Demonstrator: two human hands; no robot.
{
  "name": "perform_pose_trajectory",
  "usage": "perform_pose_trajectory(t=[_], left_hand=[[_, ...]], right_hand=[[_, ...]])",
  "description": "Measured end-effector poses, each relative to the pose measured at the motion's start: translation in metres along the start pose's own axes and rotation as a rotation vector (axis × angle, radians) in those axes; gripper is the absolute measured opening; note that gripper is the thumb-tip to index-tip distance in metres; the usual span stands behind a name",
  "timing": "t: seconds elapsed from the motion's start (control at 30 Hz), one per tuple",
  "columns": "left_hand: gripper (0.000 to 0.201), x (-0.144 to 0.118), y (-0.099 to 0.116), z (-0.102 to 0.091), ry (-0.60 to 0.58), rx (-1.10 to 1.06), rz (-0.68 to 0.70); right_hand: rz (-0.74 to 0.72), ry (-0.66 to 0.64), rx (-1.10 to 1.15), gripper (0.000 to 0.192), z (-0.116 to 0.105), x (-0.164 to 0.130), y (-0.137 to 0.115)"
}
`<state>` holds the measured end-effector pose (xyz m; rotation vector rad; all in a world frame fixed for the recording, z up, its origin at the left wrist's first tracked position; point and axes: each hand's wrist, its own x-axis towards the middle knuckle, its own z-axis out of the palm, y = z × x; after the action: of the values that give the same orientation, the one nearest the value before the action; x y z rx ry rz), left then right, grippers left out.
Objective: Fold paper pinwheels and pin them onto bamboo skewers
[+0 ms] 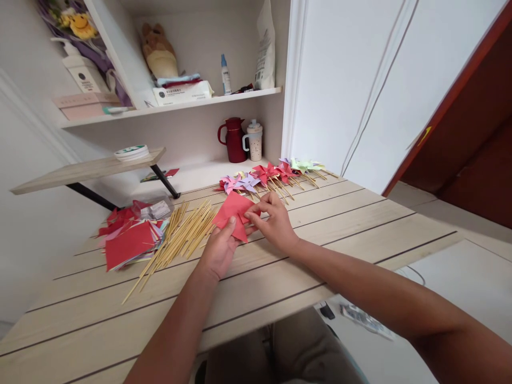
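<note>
A red paper square (pixel 232 207), with a corner bent in toward its middle, is held above the table in front of me. My left hand (pixel 221 246) grips its lower edge, thumb on top and fingers beneath. My right hand (pixel 277 220) is closed in a pinch at the paper's right side; the fingertips hide what exactly lies between them. Close to my left hand is a loose pile of thin wooden sticks (pixel 188 229). Finished paper pinwheels (pixel 266 173) in red, pink, purple and pale green lie on their sticks beyond my hands.
Left of the sticks lies a stack of coloured paper sheets (pixel 130 245), with a clear plastic box (pixel 158 208) behind. A small raised shelf (pixel 92 169) on black legs stands at the left. A dark red jug (pixel 236 141) and a lidded cup (pixel 255 143) stand at the back.
</note>
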<state>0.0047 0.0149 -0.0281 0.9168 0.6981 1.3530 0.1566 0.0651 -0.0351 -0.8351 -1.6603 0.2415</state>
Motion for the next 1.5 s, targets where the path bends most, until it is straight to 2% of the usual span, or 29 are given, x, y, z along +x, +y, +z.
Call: perform_pose_trajectory(t=[0.2,0.7,1.0,1.17,1.33,1.5], left_hand=[[0.036,-0.001,0.0,0.001,0.023,0.02,-0.032],[0.029,-0.002,-0.003,-0.001,0.137,0.066,0.003],[0.037,-0.005,0.0,0.006,0.153,0.047,0.013],[0.039,-0.003,-0.002,0.006,0.217,0.061,0.078],[0.035,-0.002,-0.001,0.01,0.232,0.067,0.154],[0.028,-0.001,0.001,0.003,0.28,0.228,0.211]], right_hand=[[0.054,0.035,0.064,0.013,-0.001,0.003,0.001],[-0.006,-0.074,0.161,0.016,-0.004,0.004,0.003],[-0.01,-0.064,0.174,0.017,-0.004,0.004,-0.002],[-0.032,-0.101,0.189,0.017,-0.005,0.002,-0.006],[-0.054,-0.107,0.192,0.017,-0.006,0.001,-0.011],[-0.034,-0.052,0.204,0.007,-0.012,0.007,-0.007]])
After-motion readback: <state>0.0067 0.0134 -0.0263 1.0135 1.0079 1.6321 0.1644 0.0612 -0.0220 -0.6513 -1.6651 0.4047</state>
